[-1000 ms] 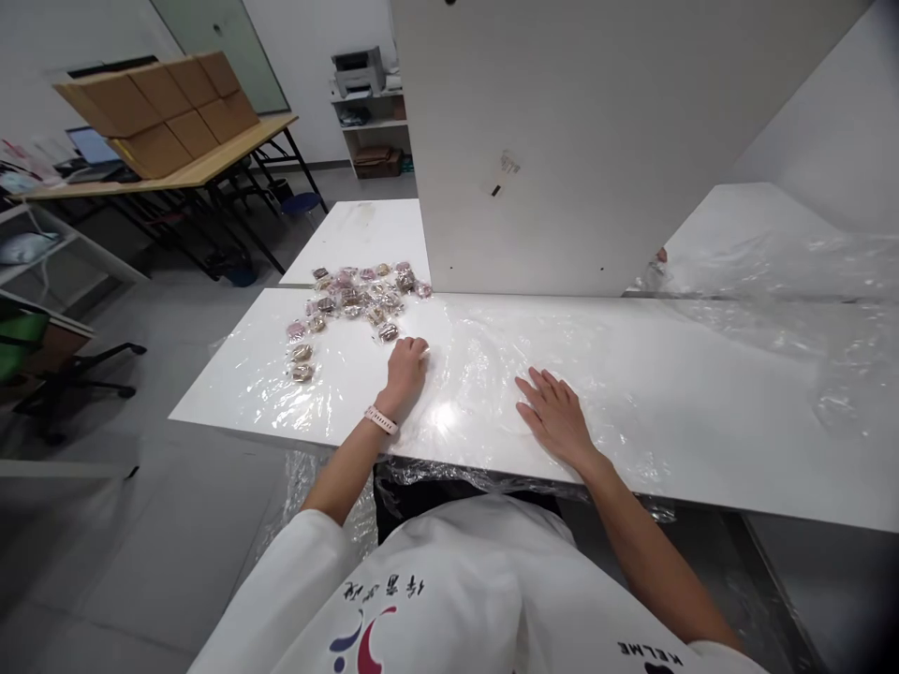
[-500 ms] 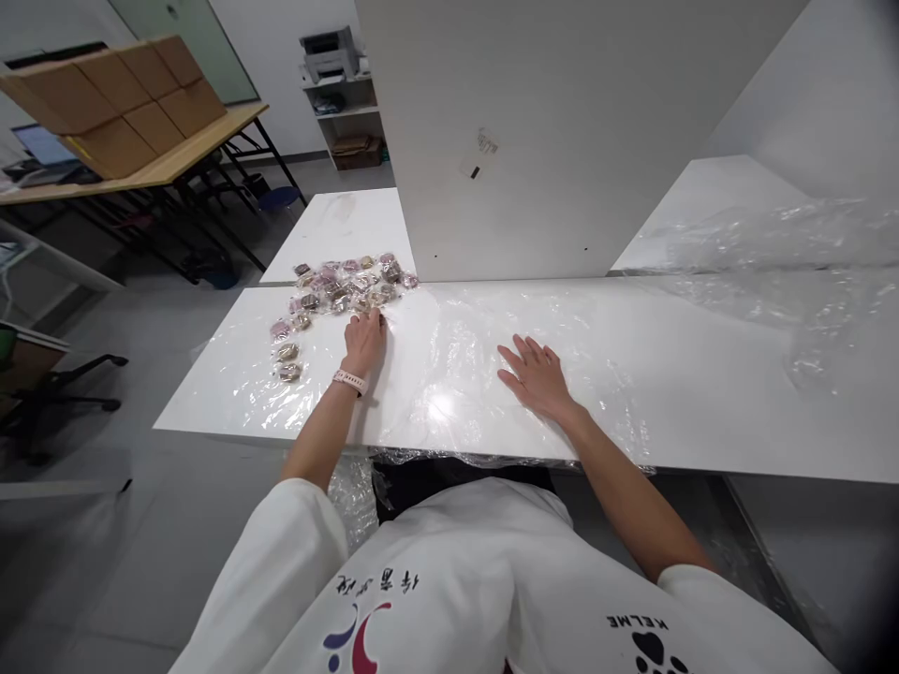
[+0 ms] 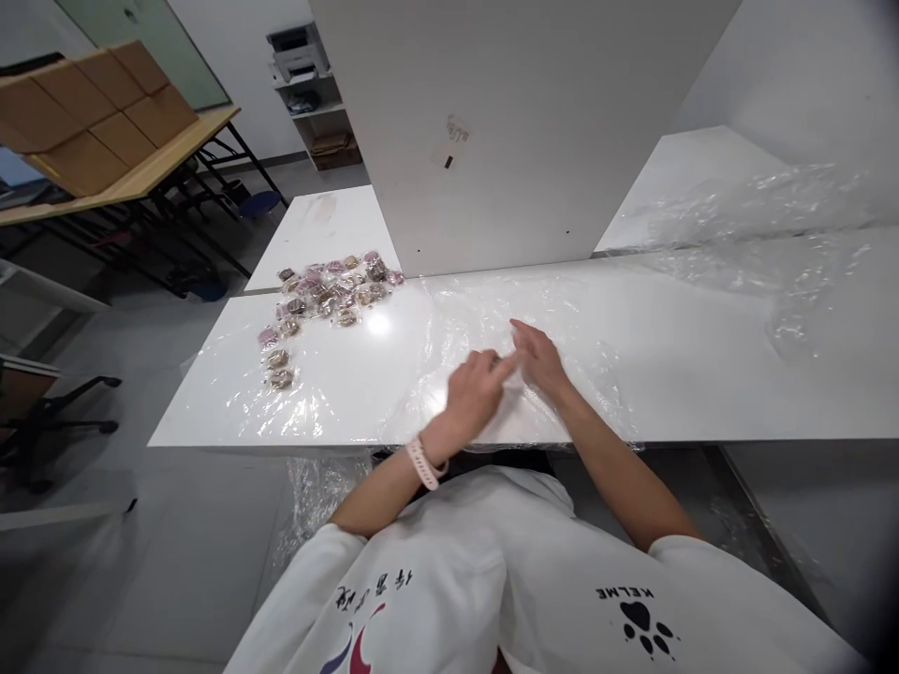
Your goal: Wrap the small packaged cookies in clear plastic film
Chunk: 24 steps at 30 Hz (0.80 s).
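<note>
My left hand (image 3: 475, 391), with a pale pink band at the wrist, is over the white table in front of me. Its fingers are curled, and the forefinger points to the right. A small dark spot shows at its fingertips; blur hides what it is. Close against those fingertips is my right hand (image 3: 542, 363), fingers stretched out and partly smeared by motion. Clear plastic film (image 3: 456, 323) lies crinkled on the tabletop under and around both hands. To the left, several small wrapped pieces (image 3: 327, 292), brown and purple in clear wrappers, lie in a loose cluster.
A tall white panel (image 3: 506, 131) stands at the table's back edge. More clear film (image 3: 793, 243) is heaped at the right. Film also hangs below the front edge. Cardboard boxes (image 3: 91, 122) stand on a wooden table, and a printer (image 3: 299, 54) sits on a shelf behind.
My left hand has moved right from the wrapped pieces to my right hand. My right hand has stayed near its place, with its fingers drawn closer together. The view has shifted slightly.
</note>
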Available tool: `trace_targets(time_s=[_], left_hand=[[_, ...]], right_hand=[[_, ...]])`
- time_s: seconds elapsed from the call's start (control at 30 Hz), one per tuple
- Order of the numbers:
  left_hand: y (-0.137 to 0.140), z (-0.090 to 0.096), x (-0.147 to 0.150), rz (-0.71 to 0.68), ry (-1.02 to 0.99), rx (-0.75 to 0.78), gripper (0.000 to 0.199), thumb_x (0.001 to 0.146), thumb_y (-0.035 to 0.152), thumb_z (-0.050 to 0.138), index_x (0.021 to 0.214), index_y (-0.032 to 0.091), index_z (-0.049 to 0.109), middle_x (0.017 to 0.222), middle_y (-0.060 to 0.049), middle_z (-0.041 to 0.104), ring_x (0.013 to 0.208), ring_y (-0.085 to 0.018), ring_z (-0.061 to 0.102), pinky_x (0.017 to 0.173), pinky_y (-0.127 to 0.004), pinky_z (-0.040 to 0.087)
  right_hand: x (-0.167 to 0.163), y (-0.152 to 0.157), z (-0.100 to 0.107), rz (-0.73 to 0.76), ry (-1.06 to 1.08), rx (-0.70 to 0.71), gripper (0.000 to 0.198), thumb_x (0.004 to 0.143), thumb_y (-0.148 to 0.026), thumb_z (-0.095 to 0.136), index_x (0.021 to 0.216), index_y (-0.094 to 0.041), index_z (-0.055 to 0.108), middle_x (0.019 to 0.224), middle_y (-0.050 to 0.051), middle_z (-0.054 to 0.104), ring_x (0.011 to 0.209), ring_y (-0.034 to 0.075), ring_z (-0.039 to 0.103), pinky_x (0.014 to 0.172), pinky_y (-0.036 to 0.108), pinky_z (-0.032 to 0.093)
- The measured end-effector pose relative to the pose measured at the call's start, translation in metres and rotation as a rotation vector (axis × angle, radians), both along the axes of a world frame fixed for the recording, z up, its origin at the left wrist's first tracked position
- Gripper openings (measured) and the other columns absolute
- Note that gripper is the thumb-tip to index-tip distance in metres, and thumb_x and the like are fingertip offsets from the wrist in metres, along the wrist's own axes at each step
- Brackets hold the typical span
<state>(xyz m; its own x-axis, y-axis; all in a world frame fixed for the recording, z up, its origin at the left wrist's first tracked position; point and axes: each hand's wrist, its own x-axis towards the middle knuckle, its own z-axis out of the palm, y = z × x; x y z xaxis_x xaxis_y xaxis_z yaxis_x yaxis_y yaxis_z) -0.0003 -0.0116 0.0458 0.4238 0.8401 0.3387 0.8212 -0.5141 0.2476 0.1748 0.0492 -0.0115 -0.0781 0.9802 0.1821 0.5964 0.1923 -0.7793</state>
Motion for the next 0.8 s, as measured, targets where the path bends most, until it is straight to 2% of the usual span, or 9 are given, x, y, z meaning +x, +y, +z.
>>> trace_targets(time_s=[0.03, 0.1, 0.2, 0.3, 0.43, 0.53, 0.63, 0.73, 0.8], left_hand=[[-0.010, -0.012, 0.019, -0.080, 0.018, -0.006, 0.057, 0.091, 0.000, 0.035, 0.138, 0.028, 0.051, 0.107, -0.009, 0.066, 0.099, -0.022, 0.062, 0.082, -0.038, 0.052], [-0.023, -0.030, 0.042, -0.186, 0.033, -0.058, 0.057, 0.092, 0.009, 0.043, 0.147, 0.027, 0.042, 0.130, -0.012, 0.060, 0.126, -0.029, 0.054, 0.106, -0.052, 0.042], [-0.033, -0.032, 0.038, -0.203, -0.013, -0.163, 0.072, 0.092, 0.031, 0.056, 0.157, 0.028, 0.023, 0.163, -0.015, 0.026, 0.152, -0.039, 0.019, 0.119, -0.065, 0.020], [-0.046, -0.012, -0.002, -0.147, -0.052, -0.182, 0.087, 0.090, 0.048, 0.061, 0.160, 0.031, 0.012, 0.168, -0.013, 0.005, 0.155, -0.038, 0.001, 0.121, -0.067, 0.009], [-0.085, -0.002, -0.082, 0.038, 0.066, -0.192, 0.103, 0.083, 0.046, 0.072, 0.160, 0.035, 0.004, 0.169, -0.012, 0.000, 0.155, -0.038, -0.001, 0.122, -0.066, 0.007], [-0.117, -0.019, -0.135, 0.263, 0.156, -0.192, 0.099, 0.084, 0.030, 0.069, 0.161, 0.033, 0.007, 0.168, -0.013, 0.007, 0.154, -0.039, 0.003, 0.120, -0.068, 0.014], [-0.132, -0.037, -0.161, 0.430, 0.079, -0.114, 0.071, 0.091, 0.026, 0.057, 0.156, 0.028, 0.029, 0.162, -0.014, 0.029, 0.152, -0.037, 0.021, 0.117, -0.064, 0.028], [-0.132, -0.041, -0.161, 0.552, -0.085, -0.061, 0.037, 0.093, 0.030, 0.052, 0.128, 0.032, 0.065, 0.132, -0.010, 0.064, 0.130, -0.034, 0.054, 0.104, -0.056, 0.047], [-0.130, -0.032, -0.155, 0.603, -0.226, -0.109, 0.024, 0.092, 0.036, 0.054, 0.101, 0.033, 0.075, 0.106, -0.007, 0.073, 0.105, -0.032, 0.066, 0.090, -0.052, 0.055]], right_hand=[[0.004, 0.002, 0.001, -0.030, 0.126, -0.023, 0.063, 0.100, -0.062, 0.028, 0.141, -0.022, 0.053, 0.147, 0.010, 0.054, 0.137, 0.024, 0.048, 0.115, 0.047, 0.037], [0.015, 0.006, 0.006, -0.043, 0.330, -0.063, 0.060, 0.099, -0.063, 0.035, 0.137, -0.022, 0.057, 0.144, 0.010, 0.057, 0.134, 0.023, 0.052, 0.113, 0.045, 0.041], [0.033, 0.000, 0.018, -0.034, 0.477, -0.090, 0.056, 0.099, -0.061, 0.038, 0.133, -0.022, 0.059, 0.139, 0.010, 0.062, 0.130, 0.023, 0.056, 0.111, 0.046, 0.043], [0.047, -0.026, 0.038, -0.032, 0.358, -0.035, 0.046, 0.098, -0.056, 0.046, 0.131, -0.027, 0.062, 0.137, 0.007, 0.062, 0.128, 0.024, 0.057, 0.109, 0.046, 0.045], [0.048, -0.081, 0.053, 0.151, 0.014, 0.111, 0.036, 0.100, -0.046, 0.048, 0.128, -0.030, 0.065, 0.136, 0.005, 0.063, 0.132, 0.025, 0.050, 0.111, 0.047, 0.042], [0.042, -0.119, 0.045, 0.177, -0.190, 0.172, 0.046, 0.098, -0.048, 0.051, 0.140, -0.030, 0.055, 0.148, 0.006, 0.052, 0.141, 0.028, 0.040, 0.114, 0.050, 0.037], [0.040, -0.146, 0.025, 0.156, -0.364, 0.196, 0.065, 0.093, -0.055, 0.056, 0.152, -0.032, 0.040, 0.159, 0.007, 0.036, 0.147, 0.032, 0.030, 0.116, 0.053, 0.031], [0.046, -0.162, 0.006, 0.134, -0.473, 0.204, 0.074, 0.093, -0.057, 0.056, 0.158, -0.035, 0.027, 0.163, 0.007, 0.029, 0.149, 0.034, 0.026, 0.118, 0.055, 0.025], [0.050, -0.166, -0.001, 0.120, -0.507, 0.201, 0.076, 0.094, -0.056, 0.055, 0.159, -0.035, 0.022, 0.163, 0.008, 0.029, 0.149, 0.034, 0.027, 0.119, 0.056, 0.024]])
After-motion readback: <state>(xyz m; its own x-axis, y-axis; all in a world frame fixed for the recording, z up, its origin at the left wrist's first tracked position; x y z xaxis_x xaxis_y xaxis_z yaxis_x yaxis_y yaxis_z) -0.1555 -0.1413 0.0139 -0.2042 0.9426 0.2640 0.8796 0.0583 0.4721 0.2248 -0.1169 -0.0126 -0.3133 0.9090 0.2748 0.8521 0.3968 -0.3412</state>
